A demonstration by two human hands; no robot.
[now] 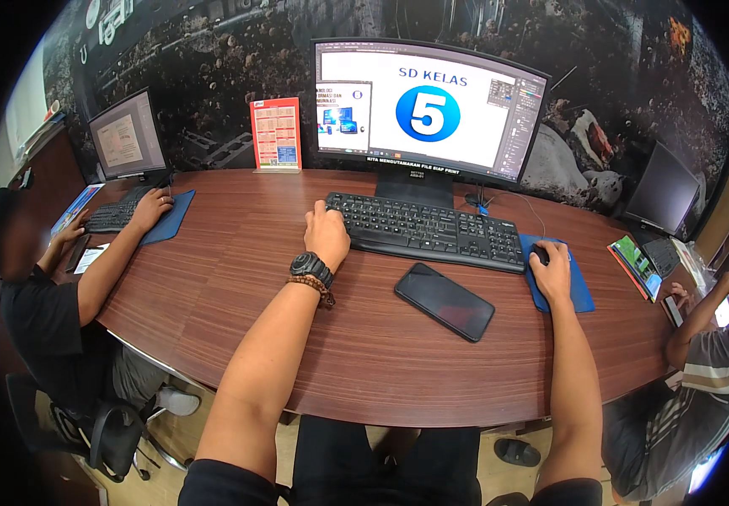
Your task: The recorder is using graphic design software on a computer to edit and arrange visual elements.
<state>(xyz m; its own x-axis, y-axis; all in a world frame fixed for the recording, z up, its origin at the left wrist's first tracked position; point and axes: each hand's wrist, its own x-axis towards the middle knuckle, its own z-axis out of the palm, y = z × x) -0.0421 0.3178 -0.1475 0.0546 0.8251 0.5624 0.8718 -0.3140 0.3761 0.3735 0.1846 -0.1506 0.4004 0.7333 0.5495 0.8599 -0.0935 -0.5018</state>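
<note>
My left hand (326, 238) rests at the left end of a black keyboard (423, 229), its fingers reaching onto the keys there and holding nothing. A black watch and a beaded bracelet circle that wrist. On a blue mouse pad (577, 285), my right hand (552, 271) is wrapped over a dark computer mouse (538, 254), mostly covered by the fingers. Behind the keyboard stands a monitor (474, 101) showing a design program with a large blue circle bearing a numeral. A black smartphone (445, 301) lies screen up between my forearms, its screen dark.
A red-edged leaflet stand (277, 135) is left of the monitor on the brown wooden desk (213, 261). At left, a person works at another keyboard (116, 212) and monitor (128, 135). Someone sits at right, near a dark monitor (664, 187) and a colourful booklet (636, 266).
</note>
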